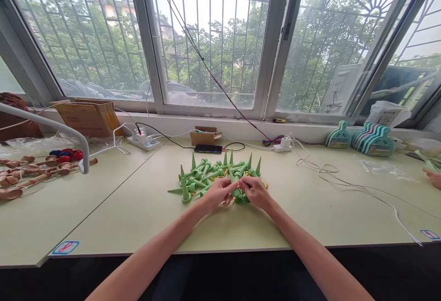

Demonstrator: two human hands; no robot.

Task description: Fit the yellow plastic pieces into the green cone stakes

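Working on one green spike [236,192] with both hands, just above the near side of the green pile [195,184], mid-scene on the pale table [138,227]. Looks like close fingertip work at the collar end; can't tell fitting from adjusting. Left hand [219,192]: clamped on the spike from the left, thumb along the near face. Right hand [255,190]: fingers curled in from the right, thumb and fingertips drawn together against the spike. Can't tell about any small part pinched between.

As a judgement, calls next for a firm left grip, collar turned toward the right fingertips, and only light pressure, to avoid slipping or skewing.

Looks matte green, likely plastic, tapered, with a wider ribbed collar at the near end. Tilted, tip pointing far. Partly hidden by fingers. Similar to the loose ones around: some upright, others flat and overlapping, with small yellow bits [266,185] in among them. Beyond the pile, lying flat: black phone [208,149], just near of a small open cardboard box [206,136].
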